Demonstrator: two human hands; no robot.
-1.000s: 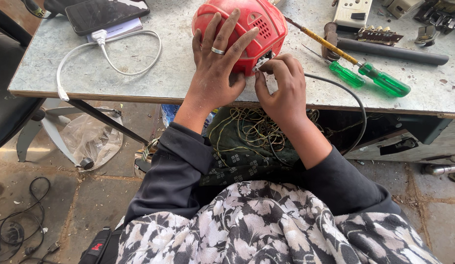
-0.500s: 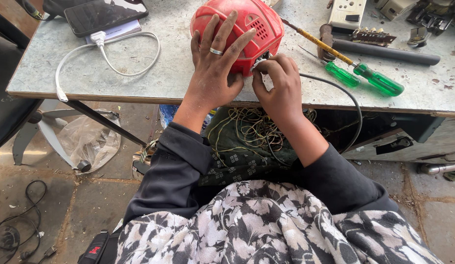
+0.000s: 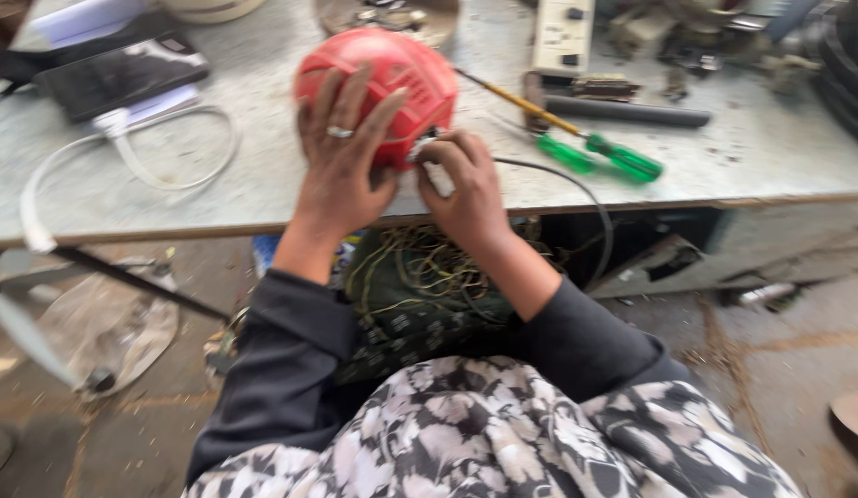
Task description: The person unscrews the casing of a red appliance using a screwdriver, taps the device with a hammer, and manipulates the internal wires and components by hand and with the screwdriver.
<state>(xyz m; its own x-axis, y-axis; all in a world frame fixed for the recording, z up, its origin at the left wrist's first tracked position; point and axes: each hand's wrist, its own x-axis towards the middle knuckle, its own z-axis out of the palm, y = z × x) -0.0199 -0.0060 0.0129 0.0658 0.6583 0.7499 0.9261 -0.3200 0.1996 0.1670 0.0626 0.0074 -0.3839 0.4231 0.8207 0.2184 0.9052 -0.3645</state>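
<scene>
left hand [image 3: 341, 161]: spread flat over the near side of the red domed housing [image 3: 392, 78], fingers splayed, ring on one finger; pressing it down to steady it, not wrapped round it
right hand [image 3: 466, 184]: fingers curled shut at the housing's lower right edge, pinching something small and pale there; frame is blurred, cannot tell if it is a wire end, a connector or a tool tip
red domed housing: ribbed red plastic shell, sits on the table [image 3: 751, 152] near its front edge, between both hands
black cable [image 3: 590, 207]: runs from the right hand's pinch point, arcs right and drops over the table edge
step in hand: looks like fitting or working the cable where it enters the shell, left hand bracing
next move calls for: probably a firm hold by the left hand so the shell does not roll, and fine fingertip work at the entry point; a judgement only
green-handled screwdrivers [image 3: 604, 157]: lie just right of the shell, untouched, within reach of the right hand
white cable [image 3: 134, 161]: looped on the table, left, well apart from the hands
dark tablet [image 3: 120, 78]: far left, back of the table
lap: tangle of thin wires [image 3: 429, 272] under the table edge, below the hands
</scene>
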